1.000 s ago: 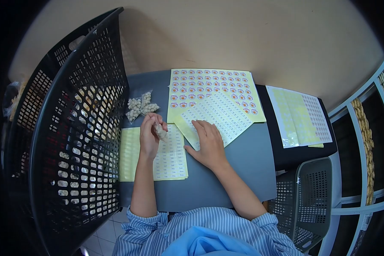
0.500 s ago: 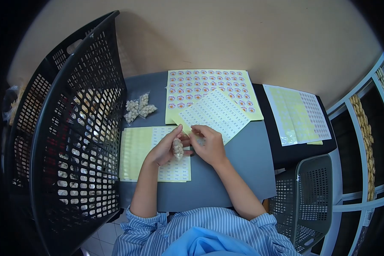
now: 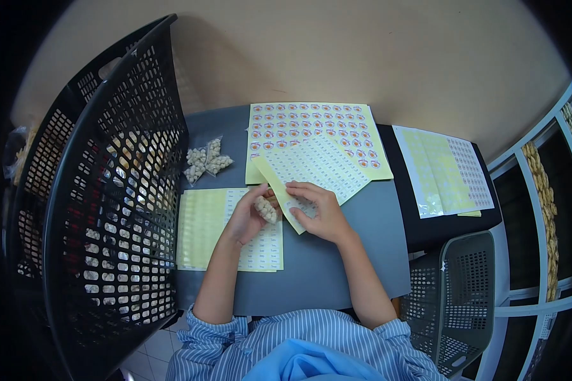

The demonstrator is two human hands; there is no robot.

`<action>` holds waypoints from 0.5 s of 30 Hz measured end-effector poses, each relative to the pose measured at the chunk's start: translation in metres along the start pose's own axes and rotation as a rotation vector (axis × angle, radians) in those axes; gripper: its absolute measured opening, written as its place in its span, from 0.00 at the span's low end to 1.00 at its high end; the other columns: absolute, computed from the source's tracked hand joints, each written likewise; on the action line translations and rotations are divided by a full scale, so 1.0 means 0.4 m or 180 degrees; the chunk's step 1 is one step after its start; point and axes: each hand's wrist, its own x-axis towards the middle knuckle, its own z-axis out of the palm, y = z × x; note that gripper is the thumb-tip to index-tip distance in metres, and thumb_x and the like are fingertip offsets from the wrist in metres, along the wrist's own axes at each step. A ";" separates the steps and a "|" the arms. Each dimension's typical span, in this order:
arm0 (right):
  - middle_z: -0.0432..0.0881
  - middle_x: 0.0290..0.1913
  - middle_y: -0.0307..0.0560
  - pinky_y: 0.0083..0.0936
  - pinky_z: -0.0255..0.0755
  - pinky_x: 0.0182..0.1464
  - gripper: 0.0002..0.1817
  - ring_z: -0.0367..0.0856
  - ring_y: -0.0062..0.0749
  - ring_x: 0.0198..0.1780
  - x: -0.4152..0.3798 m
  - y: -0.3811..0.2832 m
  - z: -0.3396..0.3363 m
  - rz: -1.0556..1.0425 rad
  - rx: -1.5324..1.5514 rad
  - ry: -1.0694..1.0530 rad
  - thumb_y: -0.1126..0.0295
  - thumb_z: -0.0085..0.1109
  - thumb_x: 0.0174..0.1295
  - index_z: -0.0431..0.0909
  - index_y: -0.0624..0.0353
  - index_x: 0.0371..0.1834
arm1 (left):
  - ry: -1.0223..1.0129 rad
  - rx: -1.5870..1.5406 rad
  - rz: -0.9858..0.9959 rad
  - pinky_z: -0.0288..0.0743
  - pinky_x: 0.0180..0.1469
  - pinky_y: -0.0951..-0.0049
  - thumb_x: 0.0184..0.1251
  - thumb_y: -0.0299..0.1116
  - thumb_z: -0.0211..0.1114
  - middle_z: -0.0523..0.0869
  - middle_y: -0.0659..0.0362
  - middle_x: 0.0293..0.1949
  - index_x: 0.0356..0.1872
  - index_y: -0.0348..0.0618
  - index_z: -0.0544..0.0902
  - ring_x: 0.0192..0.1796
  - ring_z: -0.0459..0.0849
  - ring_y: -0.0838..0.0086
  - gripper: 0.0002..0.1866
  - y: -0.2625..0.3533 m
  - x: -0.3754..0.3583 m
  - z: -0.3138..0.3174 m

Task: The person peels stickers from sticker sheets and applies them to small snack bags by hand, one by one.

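My left hand (image 3: 246, 217) is curled round a small clear packet of pale round pieces (image 3: 265, 209); some of its fingers are hidden behind it. Beside it, my right hand (image 3: 318, 211) grips a sheet of small printed stickers (image 3: 311, 162), thumb below and fingers across its near part. The sheet's plain yellow left strip is raised and tilted towards the packet. Beneath my left hand lies another sticker sheet (image 3: 203, 228), half plain yellow and half labels. A larger sheet of round red-and-orange stickers (image 3: 286, 120) lies partly under the held sheet.
Several filled packets (image 3: 208, 159) lie at the table's back left. A tall black perforated basket (image 3: 117, 178) stands along the left edge. More sticker sheets (image 3: 442, 168) rest on a black surface at right, above a dark green basket (image 3: 467, 298). A wall closes off the back.
The small-sticker sheet has shifted towards me, and its left strip is now lifted. My right hand has moved slightly right and opened wider over it; the packet has tilted in my left hand.
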 end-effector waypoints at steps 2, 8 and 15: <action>0.77 0.48 0.52 0.27 0.70 0.54 0.17 0.76 0.42 0.50 0.001 -0.007 -0.001 0.0162 0.0139 0.0047 0.77 0.59 0.45 0.77 0.67 0.42 | -0.0034 0.0057 0.0017 0.73 0.44 0.69 0.60 0.39 0.58 0.75 0.55 0.38 0.40 0.40 0.70 0.42 0.77 0.72 0.14 -0.008 -0.001 -0.002; 0.78 0.47 0.50 0.26 0.70 0.53 0.17 0.77 0.39 0.51 0.000 -0.006 0.006 0.0147 0.0196 0.0100 0.79 0.62 0.43 0.78 0.64 0.40 | 0.0393 0.0949 0.0142 0.71 0.41 0.78 0.50 0.21 0.63 0.75 0.59 0.38 0.45 0.39 0.67 0.40 0.77 0.77 0.20 -0.031 0.002 0.004; 0.79 0.45 0.49 0.26 0.72 0.49 0.13 0.79 0.39 0.45 -0.002 -0.005 0.007 -0.0117 -0.0125 0.0300 0.76 0.60 0.46 0.79 0.66 0.38 | 0.0507 0.0857 0.0133 0.72 0.39 0.79 0.51 0.22 0.62 0.75 0.60 0.38 0.43 0.39 0.67 0.38 0.77 0.79 0.18 -0.029 0.005 -0.001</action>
